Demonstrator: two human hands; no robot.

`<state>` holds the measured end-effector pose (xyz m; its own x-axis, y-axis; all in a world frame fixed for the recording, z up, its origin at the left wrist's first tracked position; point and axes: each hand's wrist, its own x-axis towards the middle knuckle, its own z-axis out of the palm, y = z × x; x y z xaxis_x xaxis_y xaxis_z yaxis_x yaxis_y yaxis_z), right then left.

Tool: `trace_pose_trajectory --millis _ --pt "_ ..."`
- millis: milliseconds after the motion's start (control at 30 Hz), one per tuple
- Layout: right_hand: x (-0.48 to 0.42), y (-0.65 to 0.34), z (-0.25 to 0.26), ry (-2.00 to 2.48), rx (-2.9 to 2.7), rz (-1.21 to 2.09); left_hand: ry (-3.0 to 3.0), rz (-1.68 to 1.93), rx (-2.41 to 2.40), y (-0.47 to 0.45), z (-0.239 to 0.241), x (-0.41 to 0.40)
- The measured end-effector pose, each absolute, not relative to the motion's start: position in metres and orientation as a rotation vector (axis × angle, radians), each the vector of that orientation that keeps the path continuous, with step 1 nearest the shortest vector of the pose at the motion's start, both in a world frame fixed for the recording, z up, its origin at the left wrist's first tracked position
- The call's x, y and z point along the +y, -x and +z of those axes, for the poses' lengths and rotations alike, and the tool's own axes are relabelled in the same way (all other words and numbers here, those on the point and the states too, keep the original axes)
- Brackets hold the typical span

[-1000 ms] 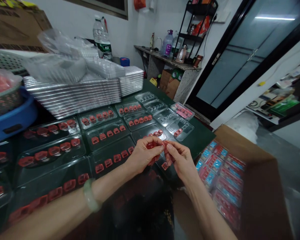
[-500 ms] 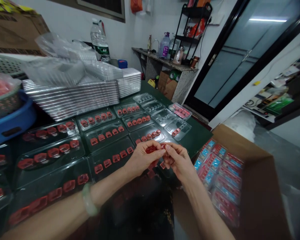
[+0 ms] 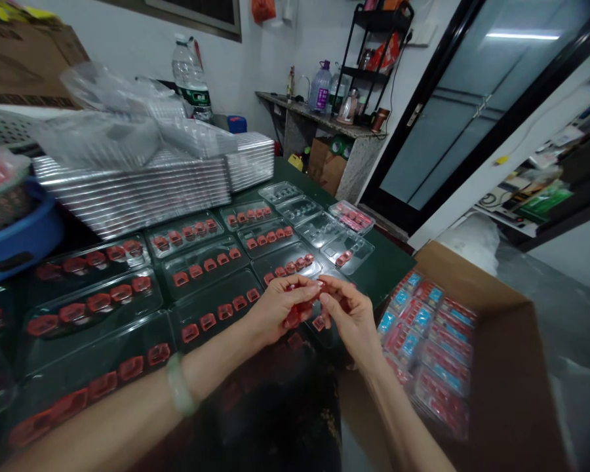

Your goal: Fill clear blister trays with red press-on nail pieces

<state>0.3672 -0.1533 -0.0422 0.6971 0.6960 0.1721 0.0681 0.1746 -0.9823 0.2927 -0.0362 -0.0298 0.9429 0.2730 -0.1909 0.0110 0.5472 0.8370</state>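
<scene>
My left hand [image 3: 281,308] and my right hand [image 3: 347,314] meet over the near edge of the green table [image 3: 388,262]. Both pinch small red plastic pieces [image 3: 305,295] between thumb and fingers, just above a clear blister tray [image 3: 319,324] that holds a red piece. A pale bangle [image 3: 177,392] sits on my left wrist. Rows of clear trays with red pieces [image 3: 204,265] lie left of and beyond my hands. Further back, several trays [image 3: 319,228] hold few or none.
A tall stack of clear trays [image 3: 137,187] stands at the back, loose trays and a water bottle [image 3: 187,72] above it. A blue basin [image 3: 14,236] sits at the far left. An open cardboard box [image 3: 472,341] with packed red-and-blue packs [image 3: 423,334] stands on the right.
My two hands have sunk slightly toward the tray while their fingers keep working the red pieces. The view has shifted a little; nothing on the table has moved.
</scene>
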Motion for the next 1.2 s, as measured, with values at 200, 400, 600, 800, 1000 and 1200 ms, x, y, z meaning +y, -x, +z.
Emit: trace_pose_trajectory --millis 200,400,600,800,1000,1200 --pt "-0.160 -0.376 -0.040 1.411 -0.764 0.402 -0.745 -0.092 0.216 -0.297 -0.030 -0.026" --pt "-0.156 -0.374 -0.045 1.539 -0.695 0.372 -0.833 -0.042 0.296 -0.302 -0.037 -0.034" --pt "-0.155 -0.435 -0.046 1.738 -0.703 0.110 -0.639 -0.123 0.359 -0.312 -0.031 -0.026" --pt "-0.149 -0.545 -0.062 2.014 -0.736 -0.045 -0.552 -0.072 0.502 -0.307 -0.033 -0.004" --pt "-0.141 -0.572 -0.082 2.084 -0.903 0.030 -0.581 -0.054 0.452 -0.300 -0.038 0.004" --pt "-0.135 -0.578 -0.085 2.145 -1.026 0.040 -0.686 -0.040 0.476 -0.305 -0.040 0.003"
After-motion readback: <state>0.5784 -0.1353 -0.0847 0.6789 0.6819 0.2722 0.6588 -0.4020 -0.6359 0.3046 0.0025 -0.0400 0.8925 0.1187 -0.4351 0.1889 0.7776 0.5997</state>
